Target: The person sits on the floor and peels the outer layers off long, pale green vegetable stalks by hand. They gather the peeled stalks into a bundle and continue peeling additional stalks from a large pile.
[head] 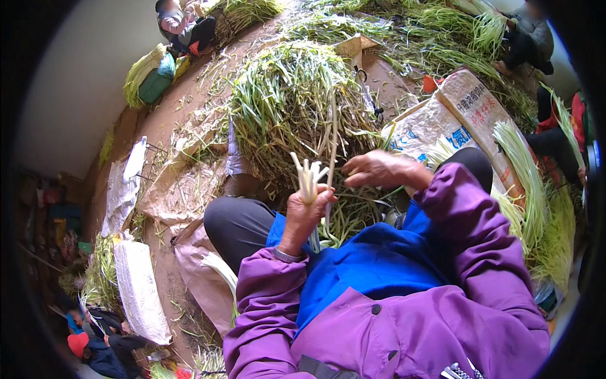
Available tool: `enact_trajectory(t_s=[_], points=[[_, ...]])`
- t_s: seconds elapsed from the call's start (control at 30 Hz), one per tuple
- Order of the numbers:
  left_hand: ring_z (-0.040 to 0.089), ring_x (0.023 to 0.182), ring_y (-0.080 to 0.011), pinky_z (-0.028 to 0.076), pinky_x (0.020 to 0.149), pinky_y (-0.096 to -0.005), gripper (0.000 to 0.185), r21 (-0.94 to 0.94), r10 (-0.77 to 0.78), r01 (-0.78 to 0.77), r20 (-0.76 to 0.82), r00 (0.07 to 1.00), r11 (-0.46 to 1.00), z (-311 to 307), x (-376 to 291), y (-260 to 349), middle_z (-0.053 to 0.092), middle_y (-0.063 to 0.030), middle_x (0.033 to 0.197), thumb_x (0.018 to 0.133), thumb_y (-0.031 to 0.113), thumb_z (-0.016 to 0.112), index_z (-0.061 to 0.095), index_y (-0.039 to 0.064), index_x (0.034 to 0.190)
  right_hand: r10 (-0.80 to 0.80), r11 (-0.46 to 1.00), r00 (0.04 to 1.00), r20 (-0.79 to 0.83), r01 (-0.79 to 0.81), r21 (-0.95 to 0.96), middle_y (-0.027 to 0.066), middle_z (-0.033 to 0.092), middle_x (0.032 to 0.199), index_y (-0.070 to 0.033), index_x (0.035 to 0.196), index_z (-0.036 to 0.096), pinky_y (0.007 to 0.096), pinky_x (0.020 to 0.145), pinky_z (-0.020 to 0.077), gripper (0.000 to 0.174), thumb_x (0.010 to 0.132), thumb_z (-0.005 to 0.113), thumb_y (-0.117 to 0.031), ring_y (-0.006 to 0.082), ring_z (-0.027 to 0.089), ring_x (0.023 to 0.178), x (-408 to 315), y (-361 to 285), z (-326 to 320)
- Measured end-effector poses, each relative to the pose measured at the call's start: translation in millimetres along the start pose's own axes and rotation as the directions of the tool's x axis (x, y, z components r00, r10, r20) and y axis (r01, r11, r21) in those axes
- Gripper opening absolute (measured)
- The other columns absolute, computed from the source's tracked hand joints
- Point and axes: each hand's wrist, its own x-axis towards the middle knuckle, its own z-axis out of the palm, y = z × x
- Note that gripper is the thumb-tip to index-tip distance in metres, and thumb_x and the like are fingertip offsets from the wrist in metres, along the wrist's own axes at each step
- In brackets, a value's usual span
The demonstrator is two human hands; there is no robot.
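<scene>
My left hand is closed around a small bunch of pale plant stalks, whose white ends point up and away from me. One longer, brownish stalk rises beside that hand. Right of it, my right hand hangs in the air, its fingers bent and apart, with nothing seen in them. Beyond both hands stands a large heap of green leafy stalks, with brown, withered parts low on its near side. Loose green leaves lie between my knees.
Printed woven sacks lie at the right, beside bundles of pale stalks. A pinkish sack and a white sack are on the left. Several people sit around the room's edges among more stalks. Plant scraps litter the floor.
</scene>
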Motion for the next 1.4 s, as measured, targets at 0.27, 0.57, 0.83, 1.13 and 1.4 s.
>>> enact_trajectory(t_s=[0.27, 0.57, 0.83, 1.13, 1.4], points=[[0.051, 0.057, -0.0041, 0.040, 0.047, -0.0180, 0.021, -0.264, -0.062, 0.005, -0.208, 0.976, 0.964, -20.0, 12.4, 16.9, 0.066, -0.0044, 0.088, 0.090, 0.017, 0.059, 0.061, 0.004, 0.107, -0.021, 0.852, 0.956, -0.293, 0.170, 0.495, 0.0060, 0.064, 0.072, -0.003, 0.091, 0.063, 0.0294, 0.065, 0.0498, 0.027, 0.092, 0.052, -0.027, 0.0149, 0.062, 0.069, 42.6, -6.2, 24.5], [0.060, 0.074, -0.0121, 0.046, 0.067, -0.0266, 0.019, -0.463, -0.059, -0.074, -0.267, 0.962, 0.883, -48.2, 27.4, 15.8, 0.067, -0.0084, 0.090, 0.089, 0.019, 0.060, 0.062, 0.003, 0.098, -0.048, 0.970, 0.929, 0.366, -0.044, 0.239, 0.0096, 0.064, 0.075, -0.004, 0.089, 0.065, 0.0353, 0.066, 0.0507, 0.022, 0.081, 0.061, -0.024, 0.0195, 0.062, 0.073, 77.3, -32.1, 11.2], [0.054, 0.063, -0.0143, 0.047, 0.066, -0.0298, 0.023, -0.631, -0.012, -0.107, -0.182, 0.983, 0.769, -50.0, 36.7, 23.7, 0.053, -0.0043, 0.064, 0.091, 0.013, 0.056, 0.054, -0.005, 0.107, 0.441, 0.836, 0.788, -0.431, -0.535, -0.123, 0.0227, 0.064, 0.098, 0.000, 0.090, 0.066, 0.0439, 0.080, 0.0472, 0.043, 0.083, 0.055, -0.041, 0.0359, 0.062, 0.093, 171.2, 61.8, -55.3], [0.052, 0.058, -0.0106, 0.046, 0.058, -0.0255, 0.020, -0.589, -0.067, -0.060, -0.192, 0.979, 0.806, -51.7, 35.6, 20.6, 0.052, -0.0020, 0.063, 0.090, 0.012, 0.057, 0.057, -0.003, 0.104, 0.377, 0.697, 0.809, -0.451, 0.074, 0.714, 0.0025, 0.060, 0.070, -0.004, 0.084, 0.062, 0.0249, 0.051, 0.0446, 0.024, 0.086, 0.061, -0.027, 0.0105, 0.054, 0.056, 137.6, 98.7, -82.7], [0.053, 0.057, -0.0093, 0.046, 0.055, -0.0227, 0.018, -0.513, -0.029, -0.079, -0.200, 0.979, 0.855, -42.5, 35.1, 20.1, 0.054, -0.0013, 0.065, 0.089, 0.012, 0.059, 0.061, -0.001, 0.101, 0.104, 0.372, 0.829, -0.549, 0.480, 0.795, -0.0011, 0.054, 0.066, -0.008, 0.081, 0.056, 0.0216, 0.044, 0.0403, 0.016, 0.087, 0.062, -0.022, 0.0071, 0.050, 0.052, 67.4, 28.8, -104.8]])
